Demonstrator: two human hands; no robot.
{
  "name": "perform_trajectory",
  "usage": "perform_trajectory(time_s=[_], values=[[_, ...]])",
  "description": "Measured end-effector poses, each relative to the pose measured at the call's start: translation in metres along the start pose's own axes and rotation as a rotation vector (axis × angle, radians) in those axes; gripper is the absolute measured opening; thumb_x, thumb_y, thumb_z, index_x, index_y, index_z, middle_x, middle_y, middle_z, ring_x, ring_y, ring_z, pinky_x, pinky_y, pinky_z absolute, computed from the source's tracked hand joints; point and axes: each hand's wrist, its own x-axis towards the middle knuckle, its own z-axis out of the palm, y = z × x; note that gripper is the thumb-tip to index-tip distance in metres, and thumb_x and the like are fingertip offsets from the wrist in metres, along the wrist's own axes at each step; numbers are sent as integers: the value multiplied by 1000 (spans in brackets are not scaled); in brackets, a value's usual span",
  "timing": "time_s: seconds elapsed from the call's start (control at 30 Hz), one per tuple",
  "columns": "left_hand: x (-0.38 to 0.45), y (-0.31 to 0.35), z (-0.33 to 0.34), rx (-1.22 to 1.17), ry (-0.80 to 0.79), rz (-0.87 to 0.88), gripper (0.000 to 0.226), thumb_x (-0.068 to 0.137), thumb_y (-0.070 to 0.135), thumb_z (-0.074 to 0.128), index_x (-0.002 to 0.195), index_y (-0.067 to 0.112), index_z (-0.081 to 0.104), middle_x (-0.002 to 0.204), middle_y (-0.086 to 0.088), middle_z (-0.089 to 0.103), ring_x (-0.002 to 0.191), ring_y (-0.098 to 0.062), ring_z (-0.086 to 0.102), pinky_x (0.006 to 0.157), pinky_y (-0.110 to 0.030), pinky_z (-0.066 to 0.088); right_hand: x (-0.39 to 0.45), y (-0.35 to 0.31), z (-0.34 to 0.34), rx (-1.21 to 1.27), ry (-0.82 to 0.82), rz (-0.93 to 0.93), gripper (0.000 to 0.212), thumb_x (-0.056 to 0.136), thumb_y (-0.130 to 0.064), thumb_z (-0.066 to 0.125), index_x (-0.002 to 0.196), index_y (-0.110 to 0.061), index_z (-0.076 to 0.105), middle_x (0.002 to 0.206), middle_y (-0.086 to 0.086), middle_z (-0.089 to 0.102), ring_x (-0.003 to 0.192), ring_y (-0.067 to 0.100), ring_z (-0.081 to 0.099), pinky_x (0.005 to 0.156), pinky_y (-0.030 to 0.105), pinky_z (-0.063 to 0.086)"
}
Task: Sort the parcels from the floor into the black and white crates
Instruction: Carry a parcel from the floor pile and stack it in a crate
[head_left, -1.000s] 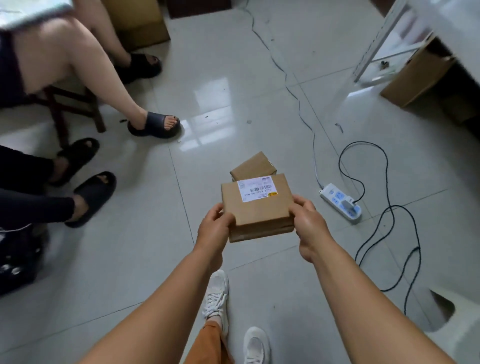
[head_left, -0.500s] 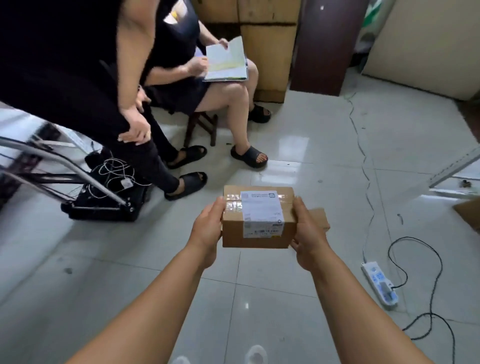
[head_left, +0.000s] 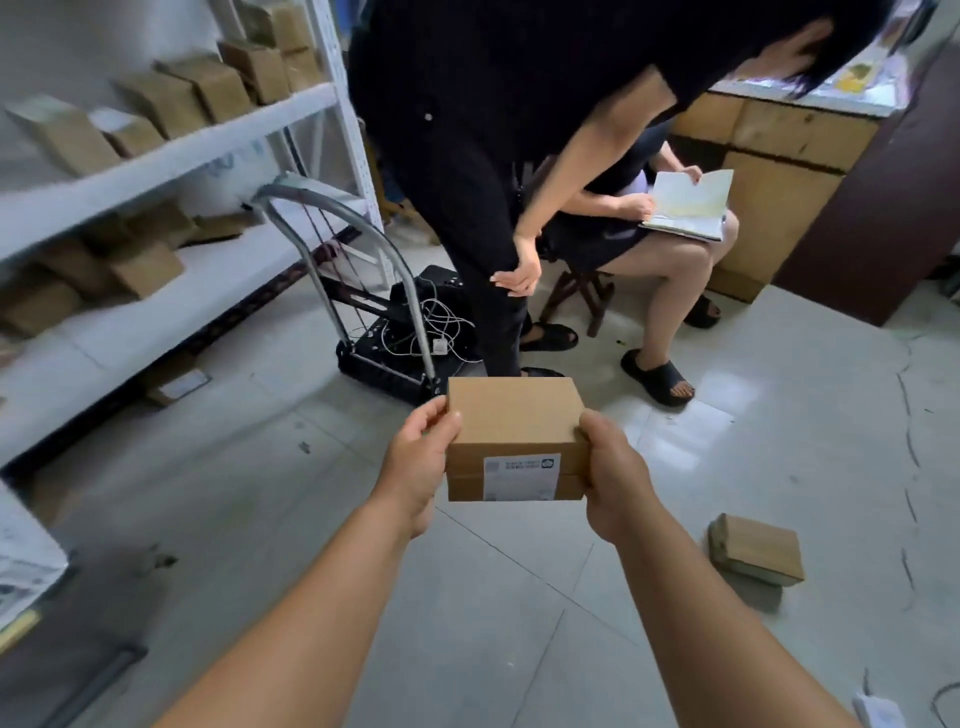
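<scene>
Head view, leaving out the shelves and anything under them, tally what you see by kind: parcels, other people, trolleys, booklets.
Parcels: 2, the held parcel between left hand and right hand, and the floor parcel
Other people: 2, the standing person and the seated person
Trolleys: 1, the hand trolley
Booklets: 1, the open booklet
Total: 6

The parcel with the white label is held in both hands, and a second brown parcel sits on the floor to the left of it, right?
Not quite. The head view shows the second parcel on the floor to the right of the held parcel, not left. Both hands, left and right, do hold it.
</scene>
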Motion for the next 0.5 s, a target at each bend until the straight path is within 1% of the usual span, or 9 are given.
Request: perform_trajectory(time_s=[0.03, 0.1, 0.2, 0.27, 0.33, 0.37, 0.43, 0.47, 0.5], values=[[-6, 5, -23, -11, 27, 18, 37, 94, 22, 57, 130, 24, 52, 111, -1, 67, 94, -15, 61, 83, -30, 47, -9, 3, 22, -16, -35, -25, 31, 87, -37, 49, 114, -26, 60, 109, 11, 62, 96, 26, 60, 77, 39, 47], [-19, 19, -70, -46, 84, 65, 38, 93, 18, 57, 131, 23, 52, 106, 0, 68, 88, -13, 62, 74, -27, 47, -30, 9, 68, -29, -93, -62, 32, 89, -32, 48, 117, -28, 61, 112, 10, 65, 96, 26, 61, 75, 38, 48], [-41, 39, -137, -93, 156, 131, 39, 95, 21, 55, 133, 23, 50, 102, 2, 67, 87, -11, 63, 68, -25, 47, -63, 15, 135, -46, -164, -92, 33, 90, -32, 49, 121, -29, 59, 116, 9, 64, 97, 26, 62, 71, 35, 49], [-57, 52, -180, -99, 196, 183, 41, 95, 26, 55, 135, 24, 48, 108, 1, 66, 94, -13, 62, 73, -27, 49, -86, 19, 179, -62, -212, -111, 39, 87, -37, 50, 124, -28, 58, 113, 8, 64, 94, 23, 61, 66, 32, 47], [-73, 63, -223, -102, 236, 226, 45, 93, 30, 57, 136, 22, 46, 119, -4, 63, 103, -17, 61, 83, -30, 50, -109, 23, 223, -74, -265, -123, 44, 85, -41, 51, 125, -25, 59, 108, 8, 64, 88, 21, 63, 62, 31, 48], [-81, 68, -244, -125, 253, 244, 47, 92, 29, 59, 135, 20, 45, 121, -6, 62, 103, -17, 61, 84, -30, 50, -121, 25, 243, -75, -283, -130, 39, 86, -42, 53, 120, -25, 62, 107, 8, 66, 85, 20, 64, 61, 32, 50], [-100, 79, -285, -167, 274, 292, 45, 89, 24, 63, 130, 18, 46, 117, -5, 64, 97, -14, 63, 75, -23, 51, -144, 29, 283, -73, -317, -126, 19, 92, -38, 53, 100, -26, 65, 97, 3, 65, 80, 18, 63, 64, 30, 50], [-109, 85, -305, -170, 283, 310, 44, 88, 21, 64, 128, 20, 46, 114, -3, 65, 96, -12, 64, 74, -21, 50, -156, 31, 302, -73, -344, -122, 17, 94, -37, 52, 91, -24, 63, 92, 1, 63, 79, 17, 61, 69, 31, 49], [-117, 89, -324, -168, 297, 331, 46, 87, 17, 66, 129, 22, 46, 113, -1, 65, 97, -11, 63, 76, -22, 49, -167, 34, 321, -84, -372, -116, 19, 95, -37, 53, 86, -23, 61, 90, 0, 62, 80, 17, 60, 76, 33, 48]])
